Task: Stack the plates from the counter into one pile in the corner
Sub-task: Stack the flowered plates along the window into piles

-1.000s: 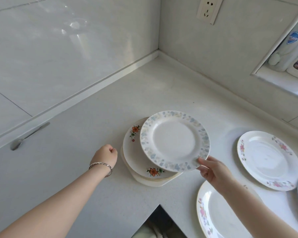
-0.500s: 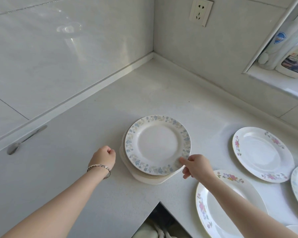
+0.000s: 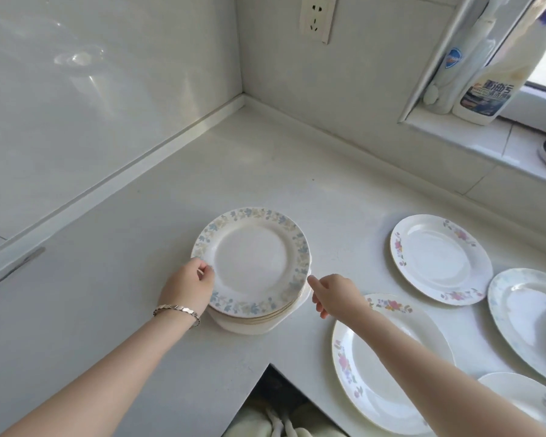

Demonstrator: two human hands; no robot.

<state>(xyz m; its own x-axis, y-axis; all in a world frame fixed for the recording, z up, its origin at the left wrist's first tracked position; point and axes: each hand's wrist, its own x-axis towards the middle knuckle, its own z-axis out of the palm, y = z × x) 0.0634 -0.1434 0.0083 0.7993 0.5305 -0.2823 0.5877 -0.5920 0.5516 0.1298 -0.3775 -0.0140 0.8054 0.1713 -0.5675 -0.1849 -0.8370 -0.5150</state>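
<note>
Topping the pile, a blue-flowered plate sits pinched by left hand; right hand touches the edge, forefinger straight.

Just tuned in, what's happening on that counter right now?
A person is stacking plates. A blue-flowered plate tops the pile on the counter. The left hand grips its left rim, and the right hand touches the pile's right edge with a fingertip. Four loose plates lie to the right.
</note>
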